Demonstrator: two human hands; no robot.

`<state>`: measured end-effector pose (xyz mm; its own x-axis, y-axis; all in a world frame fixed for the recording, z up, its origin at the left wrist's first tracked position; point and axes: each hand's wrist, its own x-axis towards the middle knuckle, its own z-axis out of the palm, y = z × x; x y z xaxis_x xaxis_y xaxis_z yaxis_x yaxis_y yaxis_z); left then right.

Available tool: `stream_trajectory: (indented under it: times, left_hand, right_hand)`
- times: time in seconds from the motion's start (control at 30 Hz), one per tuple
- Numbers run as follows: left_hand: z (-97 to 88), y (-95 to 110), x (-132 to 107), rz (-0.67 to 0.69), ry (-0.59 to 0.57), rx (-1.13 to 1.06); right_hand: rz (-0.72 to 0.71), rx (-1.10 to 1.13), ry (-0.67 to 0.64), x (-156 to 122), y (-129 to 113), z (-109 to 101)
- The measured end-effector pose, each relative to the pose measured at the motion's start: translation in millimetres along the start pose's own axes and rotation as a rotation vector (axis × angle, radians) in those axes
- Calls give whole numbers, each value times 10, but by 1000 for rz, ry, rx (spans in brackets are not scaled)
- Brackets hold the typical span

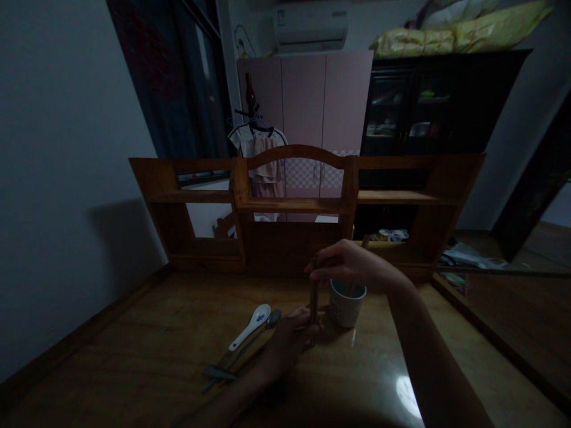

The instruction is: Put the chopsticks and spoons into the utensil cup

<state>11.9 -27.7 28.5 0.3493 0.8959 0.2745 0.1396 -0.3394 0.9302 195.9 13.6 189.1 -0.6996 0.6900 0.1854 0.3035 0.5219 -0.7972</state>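
Note:
Upright between my two hands stand brown chopsticks (314, 303), close together; how many there are I cannot tell. My right hand (341, 264) pinches them near the top, and my left hand (292, 336) is closed around their lower part. Just right of them a pale grey-white cup (345, 306) rests on the table, with a wooden stick (364, 242) poking out, partly behind my right hand. To the left lie a white ceramic spoon (250, 326) with a blue mark and a metal spoon (254, 342). Another metal utensil (219, 373) lies nearer me, partly hidden by my left arm.
A wooden shelf unit (297, 205) spans the back edge of the wooden table (178, 333). A white wall (75, 178) borders the left side. Farther off are a pink wardrobe (303, 101), a dark cabinet (401, 107) and hanging clothes (265, 154). The light is dim.

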Motion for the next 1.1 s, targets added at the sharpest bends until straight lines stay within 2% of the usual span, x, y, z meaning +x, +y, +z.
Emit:
stream_trajectory:
  times: [0.23, 0.4, 0.6, 0.73, 0.87, 1.0, 1.1]
  left_hand:
    - [3, -109, 12, -76, -14, 33]
    - [19, -32, 6, -50, 0, -19]
    - [36, -76, -4, -112, 35, -61]
    - [33, -80, -15, -95, -82, -227]
    - [32, 28, -55, -160, -209, -377]
    - [43, 36, -45, -162, -193, -379]
    - [49, -33, -1, -140, -144, -365]
  right_hand:
    - [-4, 22, -6, 9, 31, -7]
    - [-31, -22, -41, 30, 62, 0]
    - [-32, -57, 41, 96, 84, 79]
    - [-40, -52, 44, 158, 130, 128]
    - [-63, -138, 90, 200, 160, 148]
    - [-62, -151, 117, 164, 86, 105]
    - [-101, -81, 229, -22, -69, -50]
